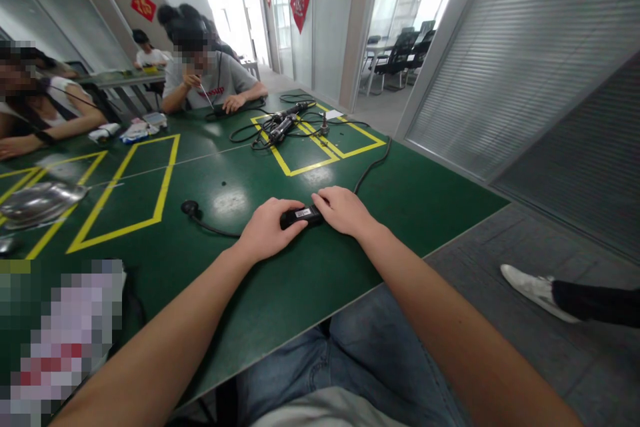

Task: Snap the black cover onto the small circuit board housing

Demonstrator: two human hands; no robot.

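Sat at a broad green table (310,280) marked with yellow tape rectangles (127,190), grey floor and glass partitions beyond the right edge. Shared with other people: one in a grey shirt (213,80) at the far end, bent over a thin tool; an arm of another (47,127) resting along the left side. Farther up the table, a tangle of black cables and handheld tools (285,125) lying inside a taped box. At the left edge, a shiny metal dish (37,203). Nearer, a black cord with a round plug (190,208), running toward the hands. In the middle, a small black device with a white label (301,216), flat on the table. Left hand (267,230) curled loosely over its left end, fingers closed around it. Right hand (343,210) laid palm down on its right end, fingers bent and touching it.
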